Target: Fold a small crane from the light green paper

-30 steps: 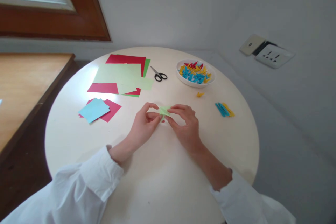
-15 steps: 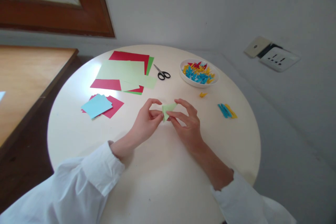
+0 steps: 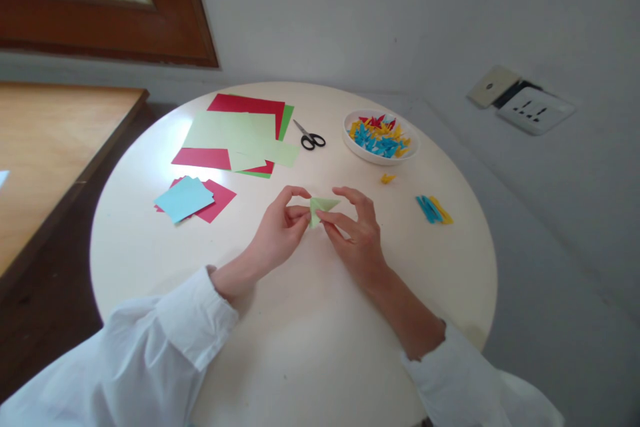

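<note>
Grip, left hand (image 3: pixel 277 233): thumb and forefinger pinched on the left edge of a folded green paper (image 3: pixel 320 208). Grip, right hand (image 3: pixel 355 230): fingertips pinched on the paper's right side, other fingers loosely curled. Paper held between both hands, just above the table (image 3: pixel 300 347), near its middle.

Table: round, cream. Far left, stacked red and green sheets (image 3: pixel 237 137); nearer, a blue square (image 3: pixel 184 199) on red. Scissors (image 3: pixel 310 138) beside the stack. White bowl (image 3: pixel 380 137) of coloured folded pieces, far right. Yellow piece (image 3: pixel 387 178) and blue-yellow strips (image 3: pixel 433 209) near it.

Room: grey wall, wall socket (image 3: pixel 535 110), wood-framed window (image 3: pixel 100 7).
</note>
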The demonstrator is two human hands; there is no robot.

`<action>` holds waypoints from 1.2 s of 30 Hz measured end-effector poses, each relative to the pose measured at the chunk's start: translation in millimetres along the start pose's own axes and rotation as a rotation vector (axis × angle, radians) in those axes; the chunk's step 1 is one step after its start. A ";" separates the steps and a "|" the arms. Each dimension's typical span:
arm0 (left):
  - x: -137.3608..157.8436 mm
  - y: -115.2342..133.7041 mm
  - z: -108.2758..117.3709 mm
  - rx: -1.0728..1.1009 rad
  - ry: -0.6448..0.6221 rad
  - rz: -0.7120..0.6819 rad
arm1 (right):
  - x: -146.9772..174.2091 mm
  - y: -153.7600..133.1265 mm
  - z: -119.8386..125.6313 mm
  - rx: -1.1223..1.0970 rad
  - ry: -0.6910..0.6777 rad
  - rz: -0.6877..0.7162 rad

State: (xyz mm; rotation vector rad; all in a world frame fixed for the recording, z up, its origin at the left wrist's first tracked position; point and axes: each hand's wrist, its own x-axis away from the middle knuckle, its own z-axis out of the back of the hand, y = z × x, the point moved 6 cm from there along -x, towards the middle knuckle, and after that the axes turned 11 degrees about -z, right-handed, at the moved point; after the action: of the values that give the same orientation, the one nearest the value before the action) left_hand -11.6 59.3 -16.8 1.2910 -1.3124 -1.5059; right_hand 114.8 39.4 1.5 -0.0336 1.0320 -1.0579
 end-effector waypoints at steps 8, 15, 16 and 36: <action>0.2 -1.3 -1.2 0.056 0.012 0.006 | -0.8 0.3 -0.6 0.005 -0.029 -0.026; -1.0 -4.7 1.7 0.003 0.025 -0.039 | -1.3 -9.7 2.4 0.003 -0.017 0.032; -0.8 -4.7 2.3 -0.014 0.026 -0.046 | -1.7 -11.1 3.9 -0.012 -0.005 0.027; 7.0 8.4 0.2 -0.368 -0.060 -0.255 | -1.1 3.1 -3.6 -0.312 -0.056 -0.281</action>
State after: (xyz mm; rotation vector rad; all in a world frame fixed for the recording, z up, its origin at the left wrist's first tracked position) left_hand -13.9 51.1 -10.1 1.2090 -0.8722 -1.8731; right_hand 114.3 43.5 -1.2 -0.4702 1.1550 -1.1309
